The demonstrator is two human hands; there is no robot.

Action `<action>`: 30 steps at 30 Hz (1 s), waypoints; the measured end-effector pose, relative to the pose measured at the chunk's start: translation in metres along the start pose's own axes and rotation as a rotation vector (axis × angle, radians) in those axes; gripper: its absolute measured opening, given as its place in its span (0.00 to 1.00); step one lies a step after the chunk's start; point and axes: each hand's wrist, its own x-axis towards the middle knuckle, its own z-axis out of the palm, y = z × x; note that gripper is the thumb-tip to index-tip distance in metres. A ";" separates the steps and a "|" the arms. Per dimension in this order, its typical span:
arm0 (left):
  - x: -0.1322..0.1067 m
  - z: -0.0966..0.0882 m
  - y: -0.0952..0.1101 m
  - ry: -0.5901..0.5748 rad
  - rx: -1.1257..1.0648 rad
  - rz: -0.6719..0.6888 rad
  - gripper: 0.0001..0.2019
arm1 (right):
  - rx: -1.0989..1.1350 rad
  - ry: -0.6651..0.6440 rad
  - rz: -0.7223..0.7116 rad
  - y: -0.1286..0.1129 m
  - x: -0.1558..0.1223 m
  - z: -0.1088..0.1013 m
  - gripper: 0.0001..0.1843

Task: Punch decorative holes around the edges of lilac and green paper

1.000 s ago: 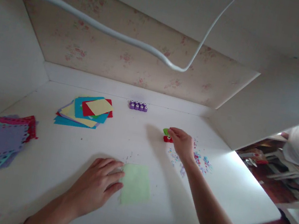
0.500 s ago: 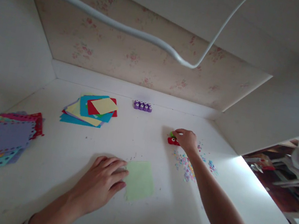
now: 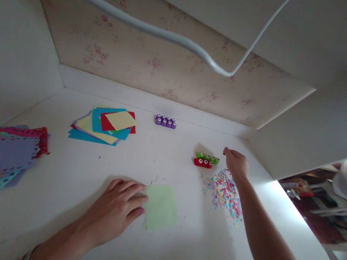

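My left hand (image 3: pixel 122 204) lies on the white tabletop with its fingers stretched out. Its fingertips touch the left edge of a pale green paper square (image 3: pixel 161 207). My right hand (image 3: pixel 236 163) is just right of two short rows of small craft punches, the green punches (image 3: pixel 208 157) behind and the red punches (image 3: pixel 203 163) in front. Its fingers are curled together. Whether something small is between them is hidden. Loose multicoloured paper confetti (image 3: pixel 224 193) lies below that hand, partly behind the forearm.
Purple craft punches (image 3: pixel 166 122) stand in rows near the back wall. A stack of coloured paper (image 3: pixel 107 125) lies at the back left, and paper sheets with punched edges (image 3: pixel 3 158) lie at the far left. A white cable (image 3: pixel 163 33) hangs across the top.
My right hand has moved right, off the green and red punches, uncovering both rows and more of the confetti. My left hand stays by the green paper square.
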 end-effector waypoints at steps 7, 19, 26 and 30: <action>0.003 0.004 0.000 -0.001 0.039 -0.005 0.12 | 0.067 -0.084 -0.195 -0.030 -0.019 0.016 0.23; 0.002 0.003 -0.013 0.060 0.067 -0.074 0.12 | 0.085 -0.271 -0.519 -0.180 0.006 0.114 0.24; 0.004 -0.008 -0.022 0.193 0.032 -0.189 0.11 | 0.000 -0.255 -0.430 -0.171 0.006 0.119 0.18; 0.005 -0.004 -0.019 0.165 0.016 -0.174 0.10 | -0.006 -0.241 -0.429 -0.171 0.003 0.118 0.26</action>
